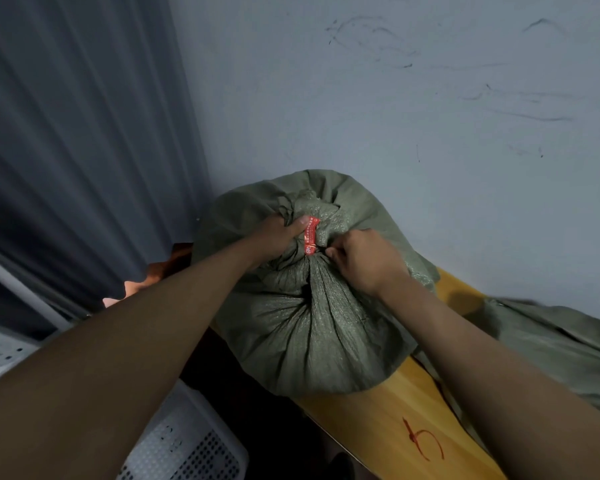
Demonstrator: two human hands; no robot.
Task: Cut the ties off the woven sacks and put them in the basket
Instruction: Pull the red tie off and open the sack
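**Green sack on the bench, red tie not yet cut**

Green woven plastic made up the sack (312, 306), which sat on the left end of a wooden bench (395, 420) pushed against a pale wall (395, 98). Its neck was gathered into a tight bunch facing me, and the red tie (310, 237) ran round that bunch with its printed tail lying along the cloth.

My left hand (278, 237) gripped the gathered neck, fingers curled into the fabric and the thumb laid flat against the tie's tail. I judged that grip served to keep the neck from rolling and to hold the tie turned toward me.

My right hand (364, 258) was closed just beside the tie's lower end, fingertips (331, 252) pinching in at the cinch. Whether they held the tie itself, the cloth, or a small cutter, I could not tell; no blade showed.

A second sack (551, 344) of the same cloth lay slumped on the bench to the right, its neck not in view. The white perforated basket (187, 445) stood on the floor lower left, below the bench edge, placed close, I supposed, so a freed tie could drop in with a short reach. A grey curtain (84, 133) hung at left. A red mark (425, 443) was scrawled on the bench top.

Judgement: first tie uncut, nothing seen in the basket.
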